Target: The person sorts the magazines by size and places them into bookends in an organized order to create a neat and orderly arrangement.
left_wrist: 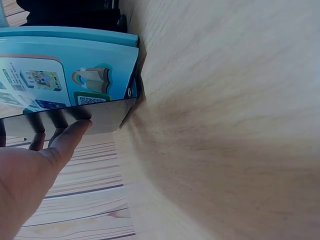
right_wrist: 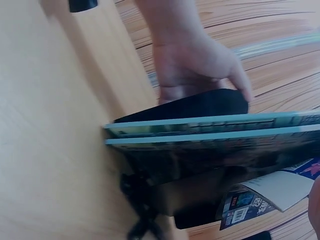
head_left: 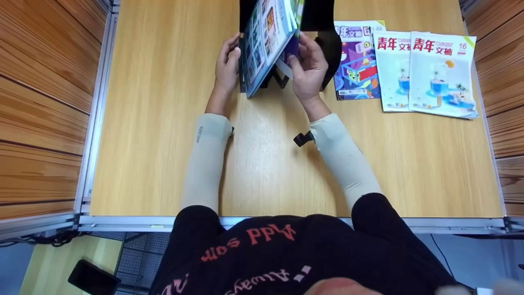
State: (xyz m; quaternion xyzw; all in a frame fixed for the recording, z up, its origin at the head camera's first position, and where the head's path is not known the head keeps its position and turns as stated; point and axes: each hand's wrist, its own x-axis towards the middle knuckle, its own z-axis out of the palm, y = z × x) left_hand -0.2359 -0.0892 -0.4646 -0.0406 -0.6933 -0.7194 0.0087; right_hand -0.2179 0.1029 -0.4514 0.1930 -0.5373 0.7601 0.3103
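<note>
A black expandable book stand (head_left: 340, 49) with crossed struts (right_wrist: 142, 205) stands at the table's far edge. Blue-edged books (head_left: 266, 41) lean in it against its left side panel (left_wrist: 107, 117). My left hand (head_left: 226, 63) touches the outer face of that panel with its fingertips. Between thumb and fingers, my right hand (head_left: 310, 67) pinches a purple-covered magazine (head_left: 291, 47) beside the books. In the right wrist view this magazine (right_wrist: 250, 205) has a bent white page and a barcode; only a bit of the right hand shows at that view's edge.
To the right lie a purple magazine (head_left: 356, 76) and two white-covered magazines (head_left: 444, 76) that overlap. Wood-patterned walls (head_left: 45, 102) stand on both sides of the table (head_left: 163, 102). A metal rail (head_left: 123, 223) runs along the table's near edge.
</note>
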